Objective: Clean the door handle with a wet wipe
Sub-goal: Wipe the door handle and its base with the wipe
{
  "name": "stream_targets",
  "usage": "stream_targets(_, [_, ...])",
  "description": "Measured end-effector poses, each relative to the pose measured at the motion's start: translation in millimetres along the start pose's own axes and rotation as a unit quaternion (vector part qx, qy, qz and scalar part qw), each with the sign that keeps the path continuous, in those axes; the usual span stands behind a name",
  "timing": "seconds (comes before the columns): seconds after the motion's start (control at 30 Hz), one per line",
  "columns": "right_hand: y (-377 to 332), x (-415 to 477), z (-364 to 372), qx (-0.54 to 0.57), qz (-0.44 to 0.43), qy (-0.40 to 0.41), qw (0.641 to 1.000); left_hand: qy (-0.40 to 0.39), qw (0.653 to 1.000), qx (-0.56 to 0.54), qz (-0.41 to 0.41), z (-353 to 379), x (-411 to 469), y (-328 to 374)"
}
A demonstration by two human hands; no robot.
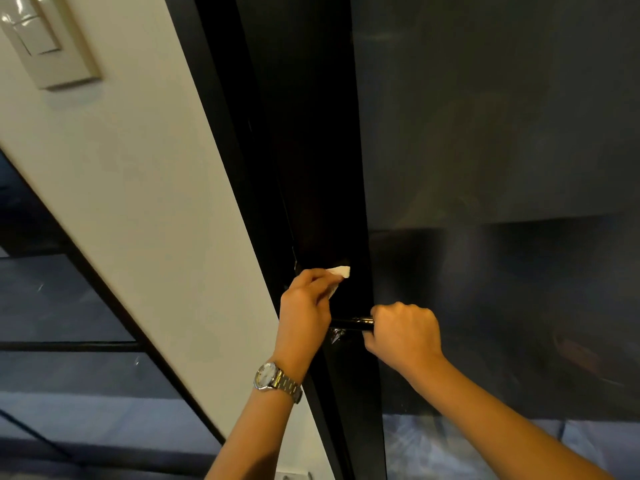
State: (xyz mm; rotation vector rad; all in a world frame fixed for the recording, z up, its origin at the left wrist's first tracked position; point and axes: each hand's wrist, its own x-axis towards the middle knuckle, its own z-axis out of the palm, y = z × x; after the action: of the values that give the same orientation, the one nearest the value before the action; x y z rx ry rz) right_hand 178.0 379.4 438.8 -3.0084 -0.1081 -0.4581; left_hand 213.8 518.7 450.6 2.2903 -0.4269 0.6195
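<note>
Nearest my camera sits the silver wristwatch (273,377) on the left wrist, and above it I see the left hand (304,306) pinching a white wet wipe (341,271) just above the black door handle (353,323), which juts from the dark door (322,168) with the right hand (403,329) curled tightly round its end.

The wet wipe (341,271) sits just above the door handle (351,323); the light switch (45,39) is on the wall (138,168), far up-left of the handle.
</note>
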Motion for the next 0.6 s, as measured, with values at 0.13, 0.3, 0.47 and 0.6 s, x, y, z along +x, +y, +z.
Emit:
stream_targets(0.13, [0,-1,1,0.004,-0.001,-0.007,1.0,0.098,0.972,-0.137,-0.164,11,-12,1])
stream_targets(0.3, [0,0,2,0.006,0.007,-0.004,1.0,0.129,0.747,-0.483,-0.438,20,-20,20])
stream_targets(0.47, [-2,0,2,-0.001,0.01,0.0,1.0,0.093,0.582,-0.645,-0.486,20,-20,24])
stream_targets(0.6, [-2,1,3,0.0,0.015,-0.003,1.0,0.122,0.635,-0.615,-0.451,22,-25,21])
